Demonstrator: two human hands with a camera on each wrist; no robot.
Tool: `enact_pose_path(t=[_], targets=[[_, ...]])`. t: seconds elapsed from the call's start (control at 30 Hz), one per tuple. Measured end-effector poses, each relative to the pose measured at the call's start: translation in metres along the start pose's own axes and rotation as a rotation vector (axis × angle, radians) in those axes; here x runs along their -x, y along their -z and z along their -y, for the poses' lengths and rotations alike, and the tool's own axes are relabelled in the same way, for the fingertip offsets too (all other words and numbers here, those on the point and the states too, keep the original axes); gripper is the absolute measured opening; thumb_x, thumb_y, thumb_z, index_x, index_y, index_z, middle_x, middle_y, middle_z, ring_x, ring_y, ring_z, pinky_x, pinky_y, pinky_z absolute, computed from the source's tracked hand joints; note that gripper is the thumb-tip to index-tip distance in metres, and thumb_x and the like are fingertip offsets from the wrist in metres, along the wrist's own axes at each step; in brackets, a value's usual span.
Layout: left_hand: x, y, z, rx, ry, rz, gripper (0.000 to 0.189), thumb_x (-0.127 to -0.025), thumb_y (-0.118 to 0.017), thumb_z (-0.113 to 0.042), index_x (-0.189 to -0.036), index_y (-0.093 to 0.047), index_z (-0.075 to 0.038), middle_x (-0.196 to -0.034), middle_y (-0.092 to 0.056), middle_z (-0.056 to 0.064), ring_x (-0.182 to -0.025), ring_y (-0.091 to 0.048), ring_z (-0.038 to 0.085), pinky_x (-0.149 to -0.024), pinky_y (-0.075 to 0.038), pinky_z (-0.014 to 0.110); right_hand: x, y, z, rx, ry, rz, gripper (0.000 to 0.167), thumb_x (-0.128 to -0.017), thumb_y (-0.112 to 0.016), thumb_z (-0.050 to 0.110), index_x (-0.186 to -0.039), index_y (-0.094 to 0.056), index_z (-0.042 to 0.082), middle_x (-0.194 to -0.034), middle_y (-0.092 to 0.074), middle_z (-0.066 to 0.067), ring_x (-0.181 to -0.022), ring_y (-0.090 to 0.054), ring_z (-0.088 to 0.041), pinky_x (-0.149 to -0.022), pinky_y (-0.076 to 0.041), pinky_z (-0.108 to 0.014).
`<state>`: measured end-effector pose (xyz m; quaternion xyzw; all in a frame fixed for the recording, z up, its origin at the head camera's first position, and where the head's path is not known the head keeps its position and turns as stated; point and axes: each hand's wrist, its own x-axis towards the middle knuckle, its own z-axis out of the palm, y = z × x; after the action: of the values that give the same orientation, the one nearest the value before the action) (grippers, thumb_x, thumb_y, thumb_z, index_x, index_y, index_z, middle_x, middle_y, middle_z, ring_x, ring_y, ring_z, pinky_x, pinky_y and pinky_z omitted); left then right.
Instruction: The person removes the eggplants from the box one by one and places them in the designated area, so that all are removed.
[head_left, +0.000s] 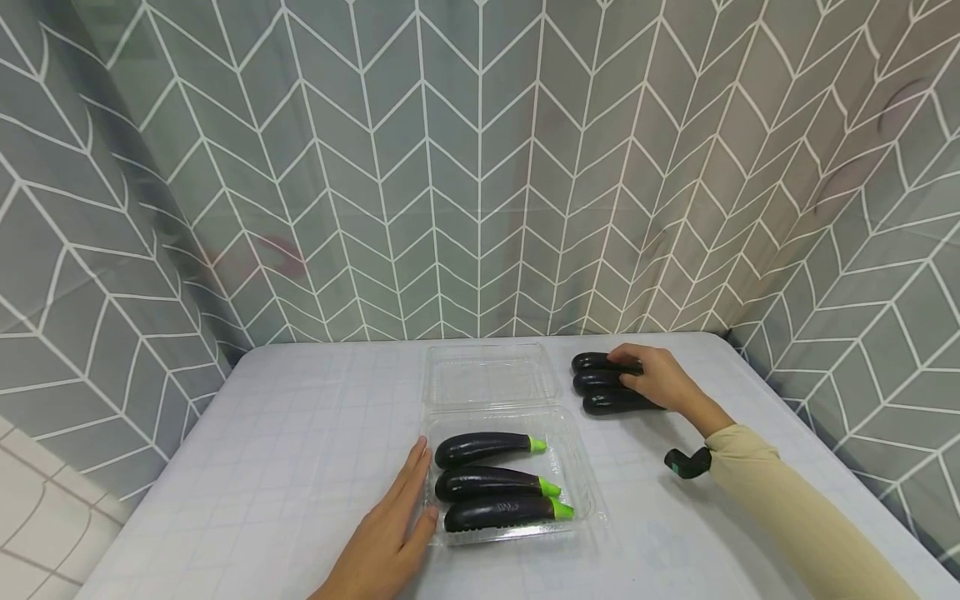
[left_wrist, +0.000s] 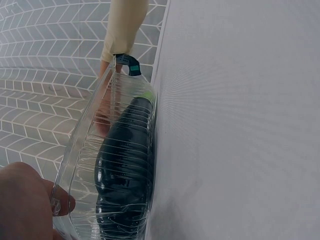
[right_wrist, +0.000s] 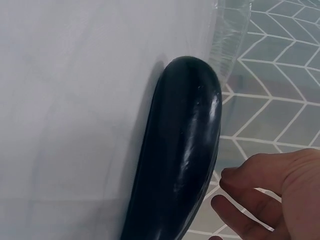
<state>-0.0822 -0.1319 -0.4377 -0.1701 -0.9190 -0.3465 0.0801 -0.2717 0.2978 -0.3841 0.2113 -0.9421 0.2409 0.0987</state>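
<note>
Resting along the left side of the clear plastic container, your left hand lies with its fingers straight and its thumb spread toards the near corner. The left wrist view shows a fingertip touching the container's rim. Inside it you have three packed eggplants lying crosswise, their bright green stem ends pointing right; the front two lie close together, and the rear one sits a little apart. The hinged lid is folded back flat on the bench, on the far side of the container.

Your right hand is over three loose eggplants, which lie side by side on the bench just to the right of the lid, rounded ends to the left. Its fingers are bent and parted, the index by the rear eggplant and the thumb by the middle one. The right wrist view shows gaps between these fingers; you cannot tell from it whether they touch an eggplant. That view is filled mostly by the nearest eggplant.

You wear a beige sleeve on the right arm, with a black device at the wrist. Behind the bench hangs a grey cloth with a white chevron pattern.
</note>
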Motion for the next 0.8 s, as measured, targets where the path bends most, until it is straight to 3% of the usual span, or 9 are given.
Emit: enact_pose_path(t=[0.3,0.8], targets=[[-0.001,0.0,0.0,0.009,0.014,0.011,0.071,-0.105,-0.06,-0.02,-0.166,-0.026,-0.011,-0.172,-0.015,-0.004,-0.151,-0.027,0.017,-0.115,-0.037,0.052,0.0,0.001,0.013,-0.001,0.02,-0.038,0.032,-0.092,-0.072,-0.004,-0.124,-0.069,-0.005,-0.119,-0.071,-0.022,-0.115,-0.064,-0.044,-0.102,-0.046,-0.063],[-0.001,0.0,0.001,0.0,0.014,0.013,0.072,-0.104,-0.06,-0.02,-0.166,-0.025,-0.012,-0.172,-0.015,-0.005,-0.151,-0.028,0.017,-0.114,-0.038,0.051,0.006,0.0,0.059,-0.073,0.168,-0.125,0.03,-0.091,-0.071,-0.004,-0.121,-0.073,0.0,-0.119,-0.073,-0.015,-0.114,-0.066,-0.038,-0.096,-0.051,-0.057]])
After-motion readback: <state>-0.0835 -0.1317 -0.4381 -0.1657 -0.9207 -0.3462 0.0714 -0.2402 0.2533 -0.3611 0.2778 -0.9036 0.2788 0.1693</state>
